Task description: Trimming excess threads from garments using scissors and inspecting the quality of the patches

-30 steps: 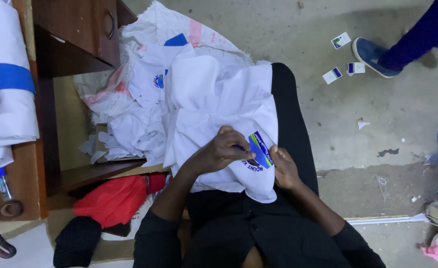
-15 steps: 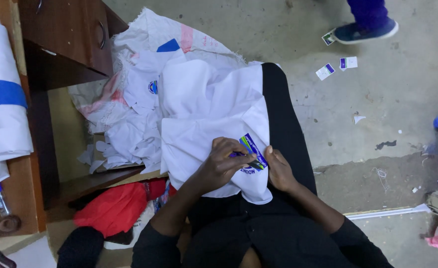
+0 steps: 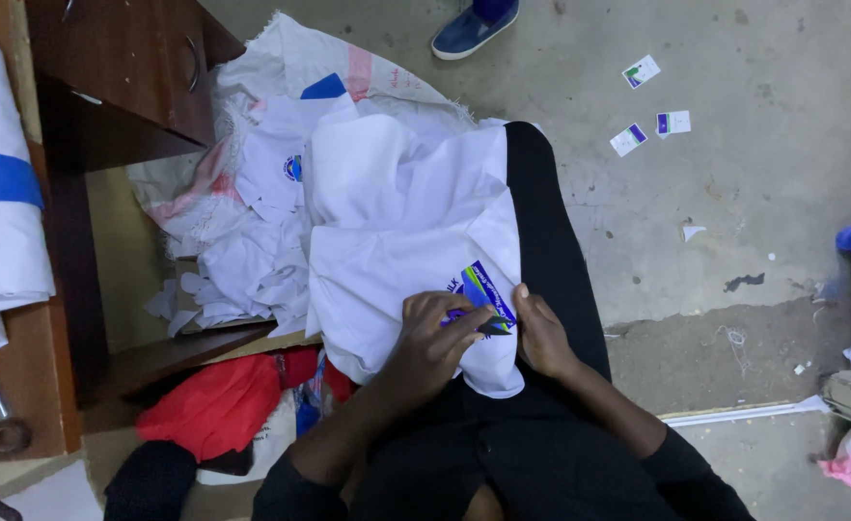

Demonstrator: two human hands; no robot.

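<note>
1. My left hand [image 3: 432, 340] is bent at the knuckles, fingertips pressing on one small blue, green and white label [image 3: 484, 301]. It pinches the label against the cloth.
2. My right hand [image 3: 539, 333] lies just right of the left hand, thumb on the label's right edge, fingers curled under the cloth, gripping it.
3. The label sits on one white garment [image 3: 401, 227] spread over my lap, directly under both hands. The garment runs away from my hands toward the top of the view.
4. Left of my left hand: a pile of more white garments [image 3: 252, 246] on one woven sack [image 3: 295, 58]; one in the pile shows a round blue badge. I cannot count the pile's pieces.
5. Below and left of the left hand: one red cloth [image 3: 215, 405].
6. Far left: one dark wooden desk [image 3: 122, 77].
7. Well beyond my right hand, on the concrete floor [image 3: 734, 174]: three loose labels [image 3: 641, 70].
8. Top, past the garment: one blue shoe [image 3: 472, 29] of another person.
</note>
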